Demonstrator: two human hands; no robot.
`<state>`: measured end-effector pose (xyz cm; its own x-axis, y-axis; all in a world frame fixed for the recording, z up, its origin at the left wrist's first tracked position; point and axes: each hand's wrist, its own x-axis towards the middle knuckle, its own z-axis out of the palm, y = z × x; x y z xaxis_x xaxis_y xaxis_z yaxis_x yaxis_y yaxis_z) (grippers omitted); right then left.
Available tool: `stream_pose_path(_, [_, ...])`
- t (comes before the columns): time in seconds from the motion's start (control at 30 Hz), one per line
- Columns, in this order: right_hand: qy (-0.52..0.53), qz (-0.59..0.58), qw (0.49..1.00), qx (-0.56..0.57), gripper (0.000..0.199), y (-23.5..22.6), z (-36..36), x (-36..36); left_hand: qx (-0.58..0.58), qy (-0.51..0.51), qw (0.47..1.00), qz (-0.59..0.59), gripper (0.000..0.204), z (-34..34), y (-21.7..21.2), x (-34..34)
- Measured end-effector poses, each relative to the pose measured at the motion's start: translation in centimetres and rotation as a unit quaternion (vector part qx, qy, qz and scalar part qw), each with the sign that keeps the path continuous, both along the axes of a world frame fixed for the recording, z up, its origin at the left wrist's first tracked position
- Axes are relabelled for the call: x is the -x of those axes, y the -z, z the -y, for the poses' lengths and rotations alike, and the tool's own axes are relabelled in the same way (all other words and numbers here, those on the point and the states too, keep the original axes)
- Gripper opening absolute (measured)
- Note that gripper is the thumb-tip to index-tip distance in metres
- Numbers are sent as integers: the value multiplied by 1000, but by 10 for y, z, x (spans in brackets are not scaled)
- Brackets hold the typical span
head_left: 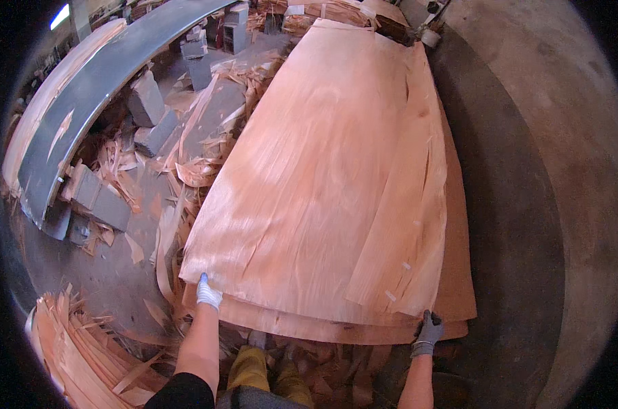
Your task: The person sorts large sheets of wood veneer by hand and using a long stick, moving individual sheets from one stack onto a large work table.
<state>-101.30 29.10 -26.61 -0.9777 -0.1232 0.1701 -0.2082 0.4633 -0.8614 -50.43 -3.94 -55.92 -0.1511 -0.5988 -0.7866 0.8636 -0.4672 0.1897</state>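
Note:
A large, thin sheet of reddish wood veneer (302,184) stretches away from me, with more veneer (281,323) showing under its near and right edges. My left hand (208,293), in a white and blue glove, is closed on the sheet's near edge close to its left corner, thumb on top. At the near right corner my right hand (428,332), in a dark grey glove, pinches the edge. A narrower overlapping strip (404,238) with splits and small pale tape pieces runs along the right side. The fingers beneath the sheet are hidden.
Grey blocks (146,99) and veneer scraps (206,170) litter the floor at left, beside a long dark panel (111,82). A heap of veneer strips (84,347) lies near left. Bare concrete floor (568,136) extends on the right.

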Motion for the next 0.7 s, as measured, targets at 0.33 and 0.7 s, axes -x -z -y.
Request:
stream_pose_path(0.33, [21,40,998,42,14,-10,-1,-15,-12,39,999,35,55,-11,32,2])
stream_pose_path(0.7, [-70,169,983,6,17,41,-29,91,-67,59,991,101,73,-61,-61,34])
